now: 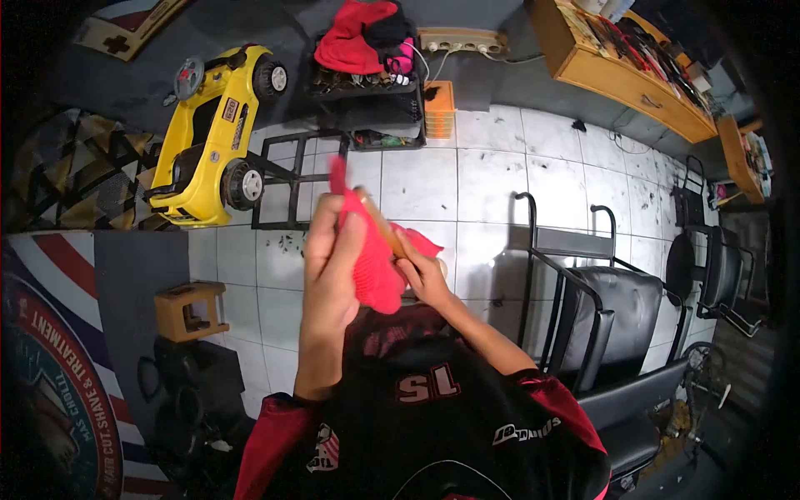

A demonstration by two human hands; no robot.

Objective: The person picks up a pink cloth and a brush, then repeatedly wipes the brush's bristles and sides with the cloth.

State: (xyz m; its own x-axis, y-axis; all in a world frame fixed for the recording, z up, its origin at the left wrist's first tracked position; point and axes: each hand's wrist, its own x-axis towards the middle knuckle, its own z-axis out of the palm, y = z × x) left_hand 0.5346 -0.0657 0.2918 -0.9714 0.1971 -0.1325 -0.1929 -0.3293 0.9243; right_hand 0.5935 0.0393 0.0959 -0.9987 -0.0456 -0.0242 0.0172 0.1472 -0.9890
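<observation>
My left hand is raised in front of me and grips a bright red cloth. A slim tan wooden stick-like tool lies wrapped in the cloth, its upper end sticking out near my left thumb. My right hand holds the lower part of the tool through the cloth. Both hands are close together above my black and red jersey. What the tool is exactly cannot be told.
White tiled floor with hair clippings lies below. A yellow toy car stands at upper left, a black cart with red cloth behind it, black barber chairs at right, a small wooden stool at left, wooden counters at upper right.
</observation>
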